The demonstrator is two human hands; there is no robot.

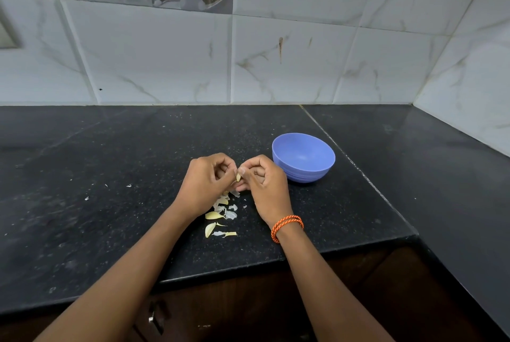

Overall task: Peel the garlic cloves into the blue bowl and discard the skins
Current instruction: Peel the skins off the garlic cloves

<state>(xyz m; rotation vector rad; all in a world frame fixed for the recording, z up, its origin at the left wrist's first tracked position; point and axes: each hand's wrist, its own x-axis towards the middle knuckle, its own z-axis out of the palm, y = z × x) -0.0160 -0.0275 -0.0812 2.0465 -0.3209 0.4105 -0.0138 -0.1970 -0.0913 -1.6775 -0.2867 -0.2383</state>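
Observation:
A small pale garlic clove (pixel 238 177) is pinched between the fingertips of my left hand (pixel 205 183) and my right hand (pixel 263 185), just above the black counter (pixel 110 203). Both hands have curled fingers that meet at the clove. Below them lies a scatter of garlic skins (pixel 225 210) with two yellowish cloves (pixel 211 227) among them. The blue bowl (pixel 303 158) stands just right of my right hand, and I see nothing inside it.
A tiled wall runs along the back and the right side. The counter's front edge (pixel 220 271) lies close below my forearms, with a dark cabinet under it. A few white skin flakes (pixel 87 198) lie to the left. An orange cord (pixel 287 227) circles my right wrist.

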